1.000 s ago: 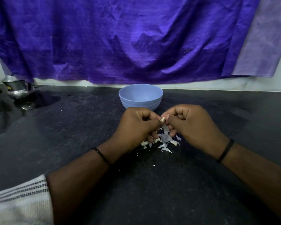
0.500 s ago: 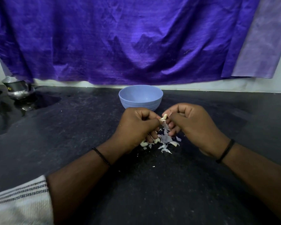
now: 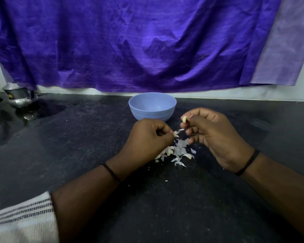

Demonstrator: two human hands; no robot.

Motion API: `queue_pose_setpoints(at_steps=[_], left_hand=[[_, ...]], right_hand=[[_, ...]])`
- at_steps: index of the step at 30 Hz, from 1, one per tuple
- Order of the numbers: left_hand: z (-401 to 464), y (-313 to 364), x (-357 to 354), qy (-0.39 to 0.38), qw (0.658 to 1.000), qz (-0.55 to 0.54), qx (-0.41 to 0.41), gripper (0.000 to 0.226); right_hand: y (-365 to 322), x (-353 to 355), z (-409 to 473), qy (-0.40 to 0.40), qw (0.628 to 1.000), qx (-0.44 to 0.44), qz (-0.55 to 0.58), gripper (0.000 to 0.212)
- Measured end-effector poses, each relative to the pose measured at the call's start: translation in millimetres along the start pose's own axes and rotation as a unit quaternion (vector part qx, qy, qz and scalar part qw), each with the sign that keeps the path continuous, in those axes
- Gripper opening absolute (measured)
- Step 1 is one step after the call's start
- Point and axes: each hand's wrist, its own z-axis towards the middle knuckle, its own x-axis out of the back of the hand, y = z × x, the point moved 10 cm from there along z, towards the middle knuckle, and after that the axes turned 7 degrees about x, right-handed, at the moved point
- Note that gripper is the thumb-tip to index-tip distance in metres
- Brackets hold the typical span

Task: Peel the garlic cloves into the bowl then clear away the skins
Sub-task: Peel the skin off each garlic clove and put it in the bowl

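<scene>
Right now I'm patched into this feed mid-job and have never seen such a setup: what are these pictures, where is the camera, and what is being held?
There is no machine here: a person works with two bare hands, filmed by one wide-angle camera worn on the head, looking forward and down. The right hand pinches a pale garlic clove near its fingertips. The left hand pinches a strip of skin. Between them, loose skins lie on the dark counter. Behind stands a blue bowl; I cannot see inside it. A metal pot sits far left, under a purple cloth.
</scene>
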Motion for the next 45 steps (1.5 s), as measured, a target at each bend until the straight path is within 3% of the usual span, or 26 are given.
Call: queue_pose_setpoints(at_steps=[7,10,13,17,22,26,31,40,45], left_hand=[[-0.7,6.4,4.2,0.024,0.992,0.119,-0.039,0.02],[0.6,11.0,3.9,0.025,0.991,0.123,-0.054,0.007],[-1.6,12.2,4.4,0.026,0.998,0.03,-0.048,0.025],[-4.2,11.6,0.1,-0.003,0.991,-0.129,-0.026,0.017],[-3.0,2.0,-2.2,-0.009,0.981,-0.19,0.026,0.01],[-4.0,1.6,-1.0,-0.001,0.977,-0.214,0.025,0.005],[-7.1,3.7,1.4,0.012,0.983,-0.182,0.016,0.007],[-10.3,18.7,8.7,0.073,0.993,-0.021,-0.093,0.009],[-9.9,17.8,7.8,0.06,0.995,-0.034,-0.076,0.018]], right_hand=[[1.6,-3.7,-2.5,-0.019,1.0,-0.011,-0.008,0.016],[2.3,-4.1,-2.3,-0.024,1.0,-0.01,-0.013,0.017],[4.1,-5.5,-1.8,-0.035,0.999,-0.01,-0.023,0.015],[5.7,-9.5,-1.7,-0.05,0.999,-0.012,-0.01,0.011],[2.7,-11.6,-2.3,-0.042,0.999,-0.006,0.018,0.007],[-3.3,-10.2,-2.8,-0.039,0.998,0.022,-0.041,0.006],[-16.0,-7.6,-3.5,-0.029,0.979,0.091,-0.181,0.009],[-25.9,-6.5,-7.7,-0.011,0.959,0.139,-0.245,0.007],[-29.1,-6.1,-8.8,-0.003,0.955,0.154,-0.253,0.007]])
